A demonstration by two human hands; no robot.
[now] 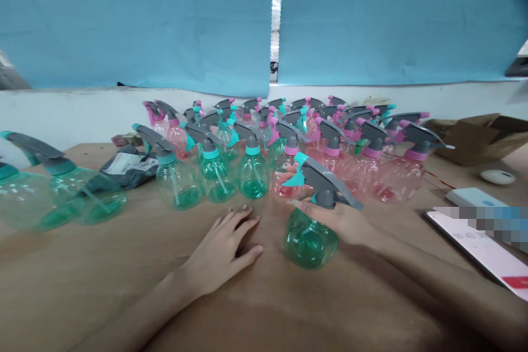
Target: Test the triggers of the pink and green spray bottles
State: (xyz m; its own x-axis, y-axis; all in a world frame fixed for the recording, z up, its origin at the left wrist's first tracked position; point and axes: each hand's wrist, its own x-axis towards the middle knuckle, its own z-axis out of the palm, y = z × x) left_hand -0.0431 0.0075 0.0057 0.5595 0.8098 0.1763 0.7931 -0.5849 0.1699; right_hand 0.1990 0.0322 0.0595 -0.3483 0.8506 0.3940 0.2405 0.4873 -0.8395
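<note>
My right hand (330, 217) is closed round the neck of a green spray bottle (310, 245) with a grey and turquoise trigger head. The bottle is slightly tilted, and I cannot tell whether its base touches the table. Palm down on the wooden table (256, 308), my left hand (226, 245) lies with its fingers spread and nothing in it. Just beyond its fingertips stand a green spray bottle (253, 176) and another green spray bottle (220, 179). A pink spray bottle (284, 176) is partly hidden behind my right hand.
Several more green and pink spray bottles (400, 176) stand crowded in rows at the back. Further green bottles (88, 192) are at the left, near a dark plastic package (130, 168). At the right are a cardboard box (478, 140), a white mouse (498, 177) and a phone (474, 247).
</note>
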